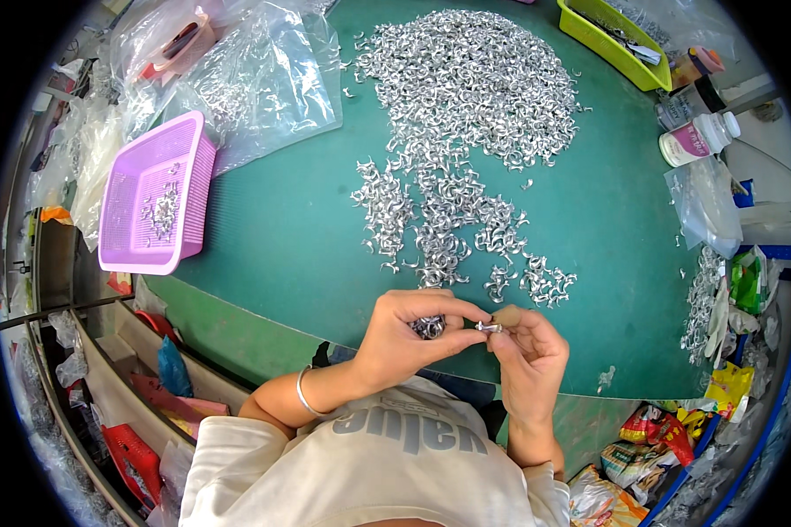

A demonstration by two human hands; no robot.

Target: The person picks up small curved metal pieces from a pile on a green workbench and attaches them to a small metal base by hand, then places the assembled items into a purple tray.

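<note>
My left hand [413, 329] is closed around a clump of small silver curved metal pieces [428, 327], which shows in the curl of its fingers. Between its thumb and forefinger and the fingertips of my right hand [529, 347] sits one small metal piece [489, 328], pinched by both. A beige cover [506, 315] is on a fingertip of the right hand. Just beyond my hands, loose clusters of the same hook-shaped pieces [442, 250] lie on the green table [290, 255]. They run back to a large heap [470, 83].
On the left stands a purple basket [193, 189] with a few pieces inside, beside a clear plastic bag [281, 97]. A yellow-green tray [620, 48] and a white bottle [690, 140] are at the far right. Open drawers [141, 351] sit low on the left; colourful packets [655, 435] lie low right.
</note>
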